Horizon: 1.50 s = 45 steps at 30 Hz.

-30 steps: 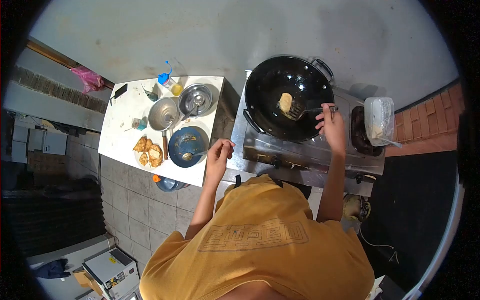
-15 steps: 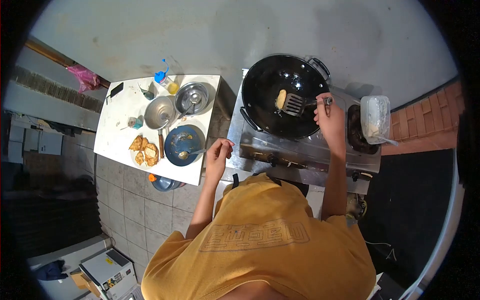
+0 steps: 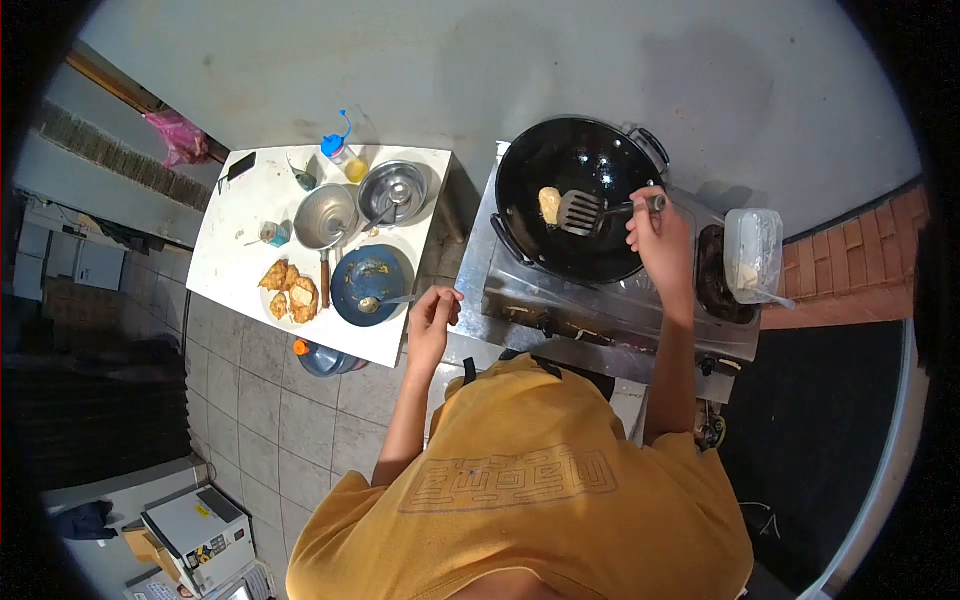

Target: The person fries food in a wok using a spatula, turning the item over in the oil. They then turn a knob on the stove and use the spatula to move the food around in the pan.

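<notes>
Here the right hand (image 3: 658, 232) is clamped on the spatula (image 3: 583, 211) handle, its blade just beside 1 pale fritter (image 3: 549, 205) in the wok (image 3: 580, 190). It looks soft, oily, fragile: lift from underneath. Left hand (image 3: 433, 312) hovers loosely curled, empty.

Home kitchen: wok (image 3: 580, 195) on gas stove (image 3: 610, 300), dish-laden table (image 3: 250, 210), tiled floor.

A slotted metal spatula (image 3: 582, 211) reaches from the right hand's fingers into a black wok (image 3: 600, 250), its blade lying flat just beside a pale piece of food (image 3: 549, 205), perhaps touching it.
</notes>
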{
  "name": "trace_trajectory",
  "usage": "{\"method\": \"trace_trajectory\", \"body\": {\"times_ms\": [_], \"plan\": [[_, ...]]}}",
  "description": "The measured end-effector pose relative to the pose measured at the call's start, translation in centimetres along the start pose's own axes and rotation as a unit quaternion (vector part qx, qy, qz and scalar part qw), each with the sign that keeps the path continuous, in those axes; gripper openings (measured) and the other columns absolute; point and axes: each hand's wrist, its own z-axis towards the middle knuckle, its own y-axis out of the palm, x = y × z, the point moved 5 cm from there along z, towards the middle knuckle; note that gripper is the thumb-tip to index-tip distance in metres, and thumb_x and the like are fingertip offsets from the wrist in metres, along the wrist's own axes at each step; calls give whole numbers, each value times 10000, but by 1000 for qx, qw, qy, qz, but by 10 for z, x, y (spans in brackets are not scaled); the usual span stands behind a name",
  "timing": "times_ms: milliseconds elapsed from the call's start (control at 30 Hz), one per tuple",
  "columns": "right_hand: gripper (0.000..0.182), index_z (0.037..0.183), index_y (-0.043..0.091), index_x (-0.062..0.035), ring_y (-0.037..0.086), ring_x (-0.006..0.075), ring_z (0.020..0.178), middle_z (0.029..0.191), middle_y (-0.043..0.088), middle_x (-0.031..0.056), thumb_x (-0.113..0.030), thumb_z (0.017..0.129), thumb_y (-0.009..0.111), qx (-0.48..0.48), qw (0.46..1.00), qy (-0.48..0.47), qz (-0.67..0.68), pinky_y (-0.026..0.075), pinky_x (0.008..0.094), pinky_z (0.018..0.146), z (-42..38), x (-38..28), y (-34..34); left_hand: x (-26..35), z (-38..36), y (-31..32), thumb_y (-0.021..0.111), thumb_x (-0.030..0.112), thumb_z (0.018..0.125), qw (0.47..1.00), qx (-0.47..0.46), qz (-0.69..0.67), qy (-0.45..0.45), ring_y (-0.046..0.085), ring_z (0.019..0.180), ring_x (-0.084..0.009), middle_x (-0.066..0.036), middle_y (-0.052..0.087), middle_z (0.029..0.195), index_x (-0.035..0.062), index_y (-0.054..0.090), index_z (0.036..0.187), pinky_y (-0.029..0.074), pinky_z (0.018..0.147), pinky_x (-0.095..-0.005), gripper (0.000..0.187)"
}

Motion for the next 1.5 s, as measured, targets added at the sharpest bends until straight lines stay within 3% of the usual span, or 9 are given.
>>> {"method": "trace_trajectory", "body": {"times_ms": [300,400,467,500,533,600,700,1400,1500], "plan": [[130,993,592,-32,568,76,573,676,582,37,-136,938,537,50,994,40,85,443,229,494,-11,41,-28,42,-23,6,528,163,983,997,-72,-5,29,513,746,-78,-17,559,850,26,576,1000,420,662,-219,146],[131,997,595,-35,574,80,573,684,587,44,-137,941,534,46,994,56,88,447,227,493,-15,56,-27,128,-47,-8,609,468,905,968,-132,-64,206,589,777,-150,-87,604,896,55,509,1112,491,683,-293,472],[133,1000,596,-37,577,81,574,686,587,45,-138,942,533,39,992,67,95,449,226,495,-18,61,-26,216,-70,-12,637,487,879,875,-146,-185,423,572,615,-190,-100,588,766,89,498,1173,500,610,-309,514],[132,995,597,-38,578,82,572,683,586,44,-143,944,536,39,992,64,100,451,227,495,-19,60,-24,232,-94,-32,705,442,840,754,-323,-432,375,533,903,-149,-40,547,928,126,526,1159,468,824,-342,483],[131,990,599,-40,580,83,570,680,586,42,-148,945,539,39,992,60,106,454,229,496,-19,60,-23,271,-114,-25,766,301,797,784,-165,-325,503,502,987,-149,-47,475,1036,81,518,1163,442,924,-367,494],[130,983,600,-42,580,83,565,676,585,41,-154,946,544,35,992,54,111,455,229,496,-19,63,-20,318,-132,-11,724,170,775,672,-307,-323,591,497,982,-189,-67,424,1048,12,512,1093,486,934,-398,413],[132,968,601,-45,578,83,557,673,585,38,-167,947,556,39,993,45,104,457,228,494,-20,57,-17,350,-148,-7,667,160,824,492,-154,-261,816,487,936,-174,-55,420,1022,72,497,965,551,770,-342,237],[169,982,642,-69,545,99,454,645,624,70,-179,953,517,-31,988,135,66,396,236,392,-17,81,6,310,-90,30,640,223,872,689,-356,-407,483,474,915,-134,-51,417,1029,107,519,1009,543,746,-296,216],[171,909,621,-57,515,98,422,621,602,57,-188,952,520,-46,980,147,129,365,241,368,-20,85,10,254,-55,37,456,530,954,826,-207,-288,439,522,806,-149,-64,456,1040,117,481,1149,538,801,-349,458]]}}
